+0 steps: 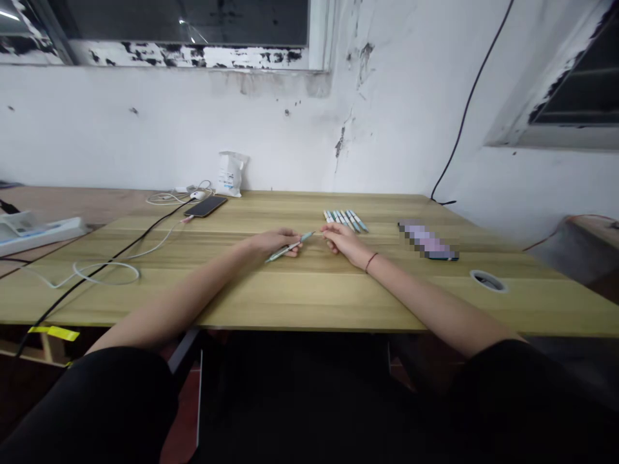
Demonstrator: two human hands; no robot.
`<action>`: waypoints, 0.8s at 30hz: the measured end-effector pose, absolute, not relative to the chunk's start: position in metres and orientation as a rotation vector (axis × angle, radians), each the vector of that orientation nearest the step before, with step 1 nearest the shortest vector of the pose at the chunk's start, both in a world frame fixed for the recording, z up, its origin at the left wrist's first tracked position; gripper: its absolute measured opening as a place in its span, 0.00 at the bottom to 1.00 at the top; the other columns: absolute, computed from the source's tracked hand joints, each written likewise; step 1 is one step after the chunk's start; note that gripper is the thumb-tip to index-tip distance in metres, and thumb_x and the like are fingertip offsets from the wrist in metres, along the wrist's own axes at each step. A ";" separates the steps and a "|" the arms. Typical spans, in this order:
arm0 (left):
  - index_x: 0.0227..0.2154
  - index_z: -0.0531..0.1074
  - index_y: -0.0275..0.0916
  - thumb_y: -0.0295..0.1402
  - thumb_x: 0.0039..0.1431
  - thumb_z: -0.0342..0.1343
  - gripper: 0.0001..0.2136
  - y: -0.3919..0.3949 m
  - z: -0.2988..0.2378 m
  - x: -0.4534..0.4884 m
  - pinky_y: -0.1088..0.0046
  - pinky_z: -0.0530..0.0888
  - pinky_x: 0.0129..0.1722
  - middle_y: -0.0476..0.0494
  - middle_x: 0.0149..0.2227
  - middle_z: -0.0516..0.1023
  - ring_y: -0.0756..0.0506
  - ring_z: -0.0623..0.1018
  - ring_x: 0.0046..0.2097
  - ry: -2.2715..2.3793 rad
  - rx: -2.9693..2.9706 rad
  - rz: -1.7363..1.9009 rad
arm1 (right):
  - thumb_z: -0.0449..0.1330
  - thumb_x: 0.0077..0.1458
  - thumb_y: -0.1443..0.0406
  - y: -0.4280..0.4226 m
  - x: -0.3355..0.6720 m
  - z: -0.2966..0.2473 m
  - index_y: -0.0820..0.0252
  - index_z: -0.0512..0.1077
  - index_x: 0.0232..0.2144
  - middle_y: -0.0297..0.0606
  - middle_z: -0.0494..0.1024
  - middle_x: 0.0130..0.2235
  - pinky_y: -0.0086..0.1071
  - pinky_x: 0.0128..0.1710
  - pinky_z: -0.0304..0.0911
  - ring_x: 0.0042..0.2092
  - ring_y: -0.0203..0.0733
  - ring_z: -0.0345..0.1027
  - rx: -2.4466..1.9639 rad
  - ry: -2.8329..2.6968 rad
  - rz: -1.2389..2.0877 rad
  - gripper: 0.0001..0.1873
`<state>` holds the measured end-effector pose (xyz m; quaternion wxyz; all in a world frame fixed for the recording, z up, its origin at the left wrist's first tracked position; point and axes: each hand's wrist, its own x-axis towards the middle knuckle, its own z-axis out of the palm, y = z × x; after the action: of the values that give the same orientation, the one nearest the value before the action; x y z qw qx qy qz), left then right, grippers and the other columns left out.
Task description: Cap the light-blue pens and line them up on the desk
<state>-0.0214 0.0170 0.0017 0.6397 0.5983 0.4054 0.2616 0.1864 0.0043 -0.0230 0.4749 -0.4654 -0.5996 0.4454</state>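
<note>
My left hand (275, 244) grips a slim teal-and-white pen (290, 250) near the middle of the light wooden table (309, 303). The pen slants up towards my right hand (342, 244), whose fingertips pinch its thin far end. A row of several similar pens (346, 221) lies just beyond my right hand. To the right of that row sits a pixelated, blurred object (428, 240), too obscured to name.
A black smartphone (206, 206) lies at the far left of the tabletop among white and black cables. A white bag (231, 174) leans against the wall. A power strip (39, 234) sits on a lower surface at left. The table has a round cable grommet (487, 280) at right.
</note>
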 end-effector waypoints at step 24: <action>0.44 0.66 0.34 0.28 0.48 0.62 0.19 0.011 0.005 -0.021 0.80 0.68 0.27 0.44 0.33 0.77 0.55 0.72 0.28 0.985 1.494 0.581 | 0.54 0.51 0.70 0.005 0.186 -0.025 0.61 0.67 0.34 0.32 0.69 0.27 0.21 0.16 0.50 0.21 0.27 0.56 -1.149 -1.488 1.100 0.06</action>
<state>-0.0208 0.0109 0.0053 0.5893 0.6417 0.4228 0.2495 0.1863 0.0048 -0.0248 0.4633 -0.4675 -0.6055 0.4475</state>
